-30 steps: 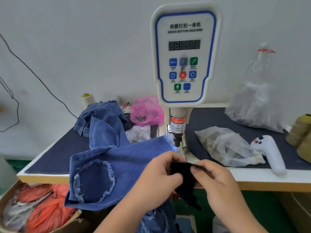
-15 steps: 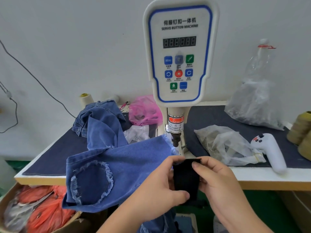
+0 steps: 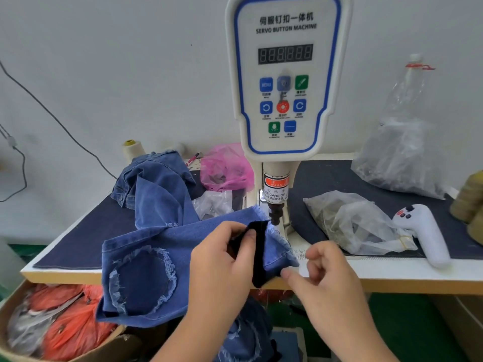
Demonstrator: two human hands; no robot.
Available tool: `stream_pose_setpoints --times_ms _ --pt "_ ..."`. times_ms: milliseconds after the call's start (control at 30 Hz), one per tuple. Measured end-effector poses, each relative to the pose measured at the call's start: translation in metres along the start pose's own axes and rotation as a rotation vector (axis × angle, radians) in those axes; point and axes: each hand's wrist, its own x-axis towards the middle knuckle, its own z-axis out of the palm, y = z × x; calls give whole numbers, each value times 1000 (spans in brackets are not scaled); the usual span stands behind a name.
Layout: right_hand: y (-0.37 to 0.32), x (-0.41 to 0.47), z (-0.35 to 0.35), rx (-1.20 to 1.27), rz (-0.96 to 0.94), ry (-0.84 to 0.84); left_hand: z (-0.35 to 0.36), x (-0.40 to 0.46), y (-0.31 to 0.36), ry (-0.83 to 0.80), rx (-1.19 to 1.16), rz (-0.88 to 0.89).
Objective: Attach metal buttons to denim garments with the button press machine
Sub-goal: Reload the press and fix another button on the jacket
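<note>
A blue denim garment (image 3: 146, 259) with a frayed round patch lies over the table's front edge, below the white servo button machine (image 3: 285, 82). Its frayed corner reaches the machine's black press head (image 3: 275, 214). A black fabric strip (image 3: 257, 254) runs along that corner. My left hand (image 3: 222, 265) pinches the strip's upper end against the denim. My right hand (image 3: 321, 273) pinches the strip's lower end and the denim's edge with thumb and forefinger. No metal button is visible.
More denim (image 3: 151, 178) is piled at the back left beside a pink bag (image 3: 224, 168). Clear plastic bags (image 3: 350, 220) and a white handheld controller (image 3: 423, 231) lie to the right. A cardboard box with orange bags (image 3: 62, 325) stands below left. Thread cones (image 3: 470, 199) sit far right.
The black strip has moved up from in front of the table onto the denim's corner near the press head. My right hand shifted from its top edge to its lower end.
</note>
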Motion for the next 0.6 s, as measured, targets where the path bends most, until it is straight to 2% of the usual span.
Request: stream_pose_setpoints --times_ms 67,133,200,233,300,333,400,467,500,533,600 --pt "-1 0 2 120 21 -17 0 -6 1 3 150 272" --pt "-3 2 4 529 156 -219 7 -15 1 -147 261 536" --pt "-6 2 4 873 263 -407 11 -21 0 -329 335 685" --pt "-7 3 2 900 241 -449 11 -22 1 -414 332 697" --pt "-2 7 0 809 191 -394 7 -22 2 -553 181 587" --pt "2 9 -1 763 176 -351 4 -20 3 -598 24 448" --pt "5 12 -3 724 166 -332 -2 -14 4 -537 -300 117" --pt "4 10 -4 746 155 -406 -4 -2 2 -374 -403 -65" --pt "1 9 -3 759 141 -450 -4 6 2 -388 -416 -124" --pt "0 9 -3 763 124 -477 -5 13 0 -497 -444 -190" --pt "-5 10 -2 745 59 -478 -8 25 -2 -830 -577 -332"
